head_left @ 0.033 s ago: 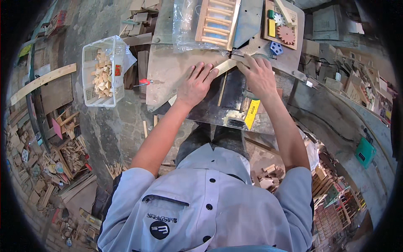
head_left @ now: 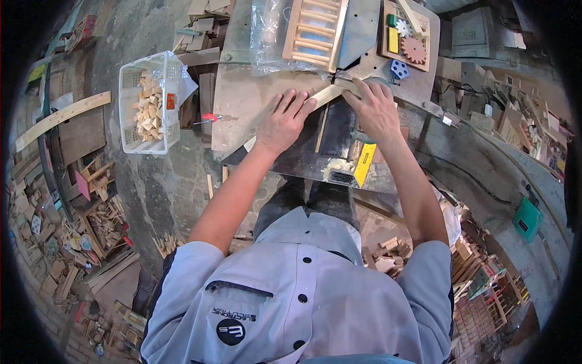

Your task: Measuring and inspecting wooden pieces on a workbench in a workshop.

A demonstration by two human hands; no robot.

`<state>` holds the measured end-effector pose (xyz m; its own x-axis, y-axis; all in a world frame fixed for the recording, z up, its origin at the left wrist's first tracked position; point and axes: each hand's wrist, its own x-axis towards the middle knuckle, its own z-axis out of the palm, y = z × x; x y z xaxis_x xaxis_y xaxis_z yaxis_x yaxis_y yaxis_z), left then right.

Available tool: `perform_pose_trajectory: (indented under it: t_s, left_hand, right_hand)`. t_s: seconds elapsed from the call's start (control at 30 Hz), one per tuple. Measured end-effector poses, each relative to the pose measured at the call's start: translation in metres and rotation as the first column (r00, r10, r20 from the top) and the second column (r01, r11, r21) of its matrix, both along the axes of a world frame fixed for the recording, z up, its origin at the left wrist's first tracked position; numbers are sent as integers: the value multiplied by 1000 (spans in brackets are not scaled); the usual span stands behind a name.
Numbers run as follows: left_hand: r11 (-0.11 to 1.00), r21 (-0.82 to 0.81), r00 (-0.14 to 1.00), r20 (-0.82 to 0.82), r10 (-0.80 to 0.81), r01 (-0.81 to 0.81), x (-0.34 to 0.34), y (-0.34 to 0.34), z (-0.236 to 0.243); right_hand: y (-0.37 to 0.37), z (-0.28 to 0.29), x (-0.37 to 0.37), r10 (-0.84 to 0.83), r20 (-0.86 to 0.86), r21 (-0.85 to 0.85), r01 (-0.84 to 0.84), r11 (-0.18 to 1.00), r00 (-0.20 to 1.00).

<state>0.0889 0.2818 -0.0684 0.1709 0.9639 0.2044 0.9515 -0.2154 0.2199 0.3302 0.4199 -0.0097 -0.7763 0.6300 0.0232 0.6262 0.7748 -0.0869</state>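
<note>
A pale wooden strip [head_left: 327,95] lies slantwise across the work table, its near left end showing beyond my left wrist. My left hand [head_left: 282,122] holds it from above, fingers laid over it and thumb hidden. At the strip's far right end my right hand [head_left: 373,109] grips it with bent fingers, close to a dark gap in the table top. A thin wooden stick [head_left: 322,128] lies on the dark plate between my hands. Below my right hand is a yellow labelled bar [head_left: 364,164].
Beyond my hands sit a slatted wooden frame [head_left: 313,33] on clear plastic and a tray of coloured gear pieces [head_left: 414,50]. A blue five-sided piece [head_left: 399,70] lies nearby. To the left stands a white basket [head_left: 172,130] of wood blocks; red-handled pliers [head_left: 209,118] rest at the table edge.
</note>
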Motion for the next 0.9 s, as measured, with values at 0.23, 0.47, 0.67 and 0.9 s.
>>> perform_pose_trajectory:
  t_s: [0.23, 0.47, 0.67, 0.9]
  left_hand:
    - [1000, 11, 1000, 19, 3, -3, -5, -4, -2]
    - [998, 60, 1000, 7, -9, 9, -3, 3, -5]
    - [998, 63, 1000, 6, -21, 20, -5, 6, -6]
    - [998, 50, 999, 2, -34, 34, -5, 9, -5]
  right_hand:
    - [0, 8, -8, 24, 127, -45, -19, 999, 992]
    - [5, 5, -6, -4, 144, -36, 9, 999, 990]
    - [4, 9, -8, -24, 150, -29, 29, 999, 988]
    - [3, 8, -7, -41, 156, 34, 37, 999, 987]
